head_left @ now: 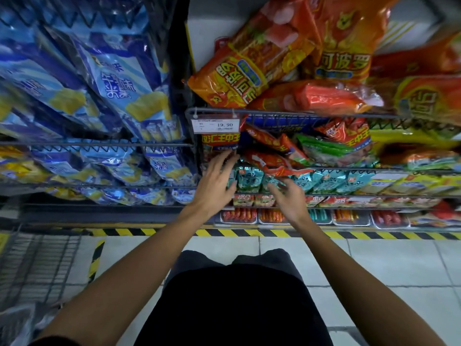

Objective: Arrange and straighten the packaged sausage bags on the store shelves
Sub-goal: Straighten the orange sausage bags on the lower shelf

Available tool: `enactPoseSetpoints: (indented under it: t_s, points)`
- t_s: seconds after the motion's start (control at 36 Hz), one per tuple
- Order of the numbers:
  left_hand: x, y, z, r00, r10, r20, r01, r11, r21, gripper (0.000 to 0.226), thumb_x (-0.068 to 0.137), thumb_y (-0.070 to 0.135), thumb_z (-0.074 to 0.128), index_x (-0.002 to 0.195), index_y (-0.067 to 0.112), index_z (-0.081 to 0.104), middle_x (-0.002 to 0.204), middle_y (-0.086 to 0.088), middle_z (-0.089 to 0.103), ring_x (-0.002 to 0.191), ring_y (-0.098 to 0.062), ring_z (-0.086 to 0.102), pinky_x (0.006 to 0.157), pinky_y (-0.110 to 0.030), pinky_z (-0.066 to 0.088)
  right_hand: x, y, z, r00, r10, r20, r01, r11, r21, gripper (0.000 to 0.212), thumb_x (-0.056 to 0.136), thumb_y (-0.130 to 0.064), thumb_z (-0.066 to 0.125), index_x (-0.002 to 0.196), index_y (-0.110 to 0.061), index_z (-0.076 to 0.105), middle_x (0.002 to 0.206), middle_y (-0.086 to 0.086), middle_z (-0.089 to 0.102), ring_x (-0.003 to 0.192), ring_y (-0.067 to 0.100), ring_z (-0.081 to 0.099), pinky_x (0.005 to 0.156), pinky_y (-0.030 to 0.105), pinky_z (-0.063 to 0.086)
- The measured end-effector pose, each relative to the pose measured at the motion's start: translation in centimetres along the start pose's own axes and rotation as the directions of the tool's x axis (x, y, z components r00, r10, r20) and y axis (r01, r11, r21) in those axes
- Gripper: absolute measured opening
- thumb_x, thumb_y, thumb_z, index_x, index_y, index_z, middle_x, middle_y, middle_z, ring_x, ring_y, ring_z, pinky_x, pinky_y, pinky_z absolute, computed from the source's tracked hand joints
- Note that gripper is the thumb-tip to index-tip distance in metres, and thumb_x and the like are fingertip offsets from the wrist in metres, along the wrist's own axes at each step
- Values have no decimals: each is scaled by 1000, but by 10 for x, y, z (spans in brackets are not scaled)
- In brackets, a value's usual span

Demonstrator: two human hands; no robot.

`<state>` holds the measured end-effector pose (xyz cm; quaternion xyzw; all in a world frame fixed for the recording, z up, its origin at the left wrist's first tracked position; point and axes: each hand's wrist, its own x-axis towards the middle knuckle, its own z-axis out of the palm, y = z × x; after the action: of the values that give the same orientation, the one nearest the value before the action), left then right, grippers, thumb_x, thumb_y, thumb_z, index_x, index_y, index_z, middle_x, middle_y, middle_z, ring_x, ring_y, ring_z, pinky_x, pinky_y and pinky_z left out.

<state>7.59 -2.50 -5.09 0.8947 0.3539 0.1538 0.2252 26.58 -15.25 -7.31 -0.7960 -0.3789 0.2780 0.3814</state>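
Store aisle, wire shelves point(274, 111) above tiled floor | left hand point(214, 181) fingers spread, touching teal sausage bags point(249, 179), grasping nothing | right hand point(287, 196) loosely curled on same row, grip unclear | both likely squaring the row | teal bags: about six visible | red-orange bags point(272, 156) jumbled just above fingertips

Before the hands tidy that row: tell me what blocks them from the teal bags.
Nothing visible does. The left hand and right hand, fingers spread, already reach the teal bags; red bags on the shelf above overhang the row's top.
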Motion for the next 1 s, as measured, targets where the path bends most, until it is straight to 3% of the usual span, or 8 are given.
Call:
enactPoseSetpoints:
  t_s: [0.08, 0.19, 0.44, 0.56, 0.64, 0.78, 0.89, 1.0]
  points:
    - [6, 21, 8, 999, -19, -26, 14, 985, -170, 69, 101, 21, 66, 161, 23, 32, 169, 2, 27, 156, -16, 22, 121, -33, 30, 1, 4, -20, 998, 36, -46, -32, 995, 93, 38, 97, -26, 71, 127, -6, 61, 120, 3, 67, 116, 24, 64, 102, 42, 51]
    - [17, 41, 19, 999, -44, -21, 37, 960, -278, 73, 98, 23, 72, 160, 25, 35, 164, 2, 36, 153, -15, 29, 122, -30, 27, 11, -2, -36, 992, -33, -123, 47, 992, 114, 42, 95, -20, 74, 132, -11, 57, 113, -6, 65, 104, 9, 59, 86, 21, 46]
    - [36, 51, 28, 990, -93, -108, 62, 965, -256, 58, 92, 25, 79, 145, 17, 55, 144, -5, 50, 131, -21, 52, 104, -32, 47, 32, -4, -45, 998, -39, 46, 31, 986, 164, 46, 91, -21, 78, 132, -12, 60, 120, 2, 69, 112, 19, 63, 101, 36, 51]
    - [38, 49, 29, 987, -80, -137, 48, 974, -221, 55, 89, 21, 81, 139, 14, 59, 142, -5, 55, 127, -20, 56, 104, -31, 49, 36, 6, -47, 994, -57, 95, 48, 994, 102, 56, 91, -24, 78, 140, -14, 53, 120, 0, 69, 112, 20, 64, 98, 35, 52]
    - [37, 43, 32, 977, -130, -172, 83, 963, -256, 56, 83, 8, 85, 135, 10, 64, 133, -7, 66, 117, -19, 64, 107, -35, 51, 37, 10, -45, 983, -91, 159, 85, 995, 43, 69, 91, -32, 77, 149, -15, 43, 136, 5, 63, 124, 23, 59, 99, 29, 45]
    - [36, 29, 29, 935, -243, -259, 133, 915, -381, 49, 85, 3, 81, 132, 9, 67, 119, 5, 70, 105, 10, 59, 95, 0, 41, 57, -3, -37, 942, -149, 301, 180, 981, -75, 79, 93, -40, 74, 155, -15, 33, 153, 9, 48, 138, 31, 48, 106, 36, 43]
    - [33, 24, 27, 914, -330, -236, 179, 851, -494, 46, 87, 1, 78, 130, 17, 69, 109, 31, 65, 101, 23, 60, 92, -1, 44, 64, -2, -30, 932, -155, 327, 195, 976, -95, 85, 91, -47, 74, 157, -19, 29, 157, 7, 42, 140, 30, 44, 106, 35, 41]
    - [31, 24, 30, 894, -380, -237, 175, 784, -596, 37, 93, -2, 71, 130, 5, 69, 110, 22, 68, 101, 15, 65, 91, -6, 49, 70, 11, -27, 933, -124, 338, 172, 978, -115, 91, 91, -57, 68, 161, -21, 23, 165, 5, 33, 148, 28, 36, 115, 41, 38]
